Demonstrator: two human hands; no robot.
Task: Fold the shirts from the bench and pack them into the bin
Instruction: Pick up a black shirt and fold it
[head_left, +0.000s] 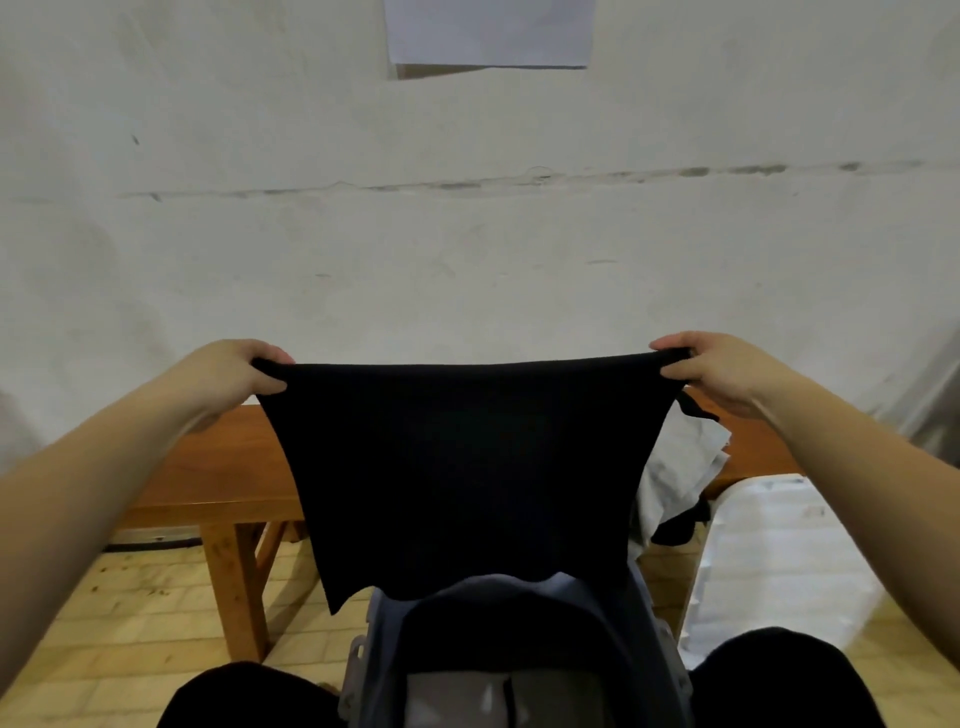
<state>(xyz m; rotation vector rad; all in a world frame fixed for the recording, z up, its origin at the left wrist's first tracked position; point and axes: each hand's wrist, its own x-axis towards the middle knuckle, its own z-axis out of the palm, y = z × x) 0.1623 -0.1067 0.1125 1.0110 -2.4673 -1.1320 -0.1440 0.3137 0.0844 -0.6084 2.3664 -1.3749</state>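
A black shirt (467, 467) hangs stretched in the air in front of me. My left hand (234, 371) pinches its upper left corner and my right hand (711, 366) pinches its upper right corner. The cloth drops down over the brown wooden bench (218, 467) and over the grey-blue bin (519, 649) between my knees. The bin holds dark and grey folded cloth. A pale grey and white heap of shirts (680, 467) lies on the bench at the right, partly hidden by the black shirt.
A white wall stands close behind the bench. A white sheet-like surface (779, 561) sits at the right beside the bench. The floor is pale yellow tile. My dark-clad knees (249, 696) frame the bin.
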